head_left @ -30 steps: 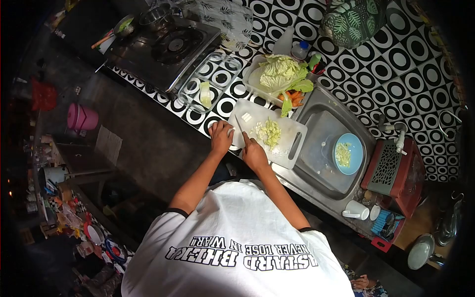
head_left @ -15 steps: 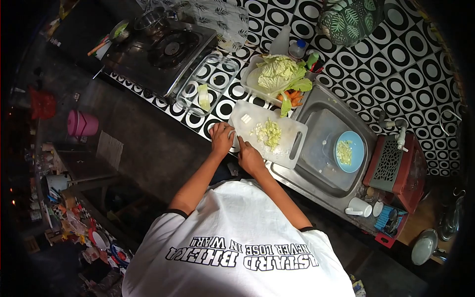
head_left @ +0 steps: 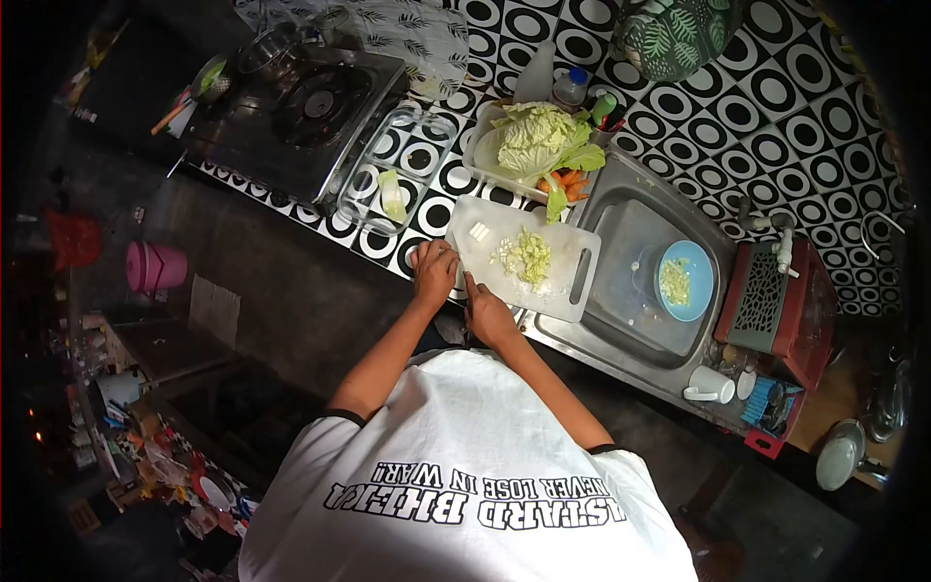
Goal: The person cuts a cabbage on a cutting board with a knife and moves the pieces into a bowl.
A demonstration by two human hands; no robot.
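A white cutting board (head_left: 562, 291) lies at the counter's front edge, its right end against the sink. Chopped pale green cabbage (head_left: 529, 258) is heaped on it, with a few white strips (head_left: 478, 231) near its upper left. My left hand (head_left: 434, 270) rests at the board's left edge, fingers bent and together; whatever lies under them is hidden. Close beside it, my right hand (head_left: 489, 312) is closed around a knife handle at the board's lower left; the blade is hard to make out.
Behind the board a plastic tub (head_left: 477, 155) holds a cabbage (head_left: 536, 141) and carrots (head_left: 570, 182). A glass dish (head_left: 361, 221) with a cabbage piece and a stove (head_left: 291, 112) stand left. Right is the sink (head_left: 621, 354) with a blue bowl (head_left: 700, 291) of chopped cabbage.
The camera view has shifted slightly, so the stove and dish appear further left. Both hands stay at the board's left end, with little visible movement.
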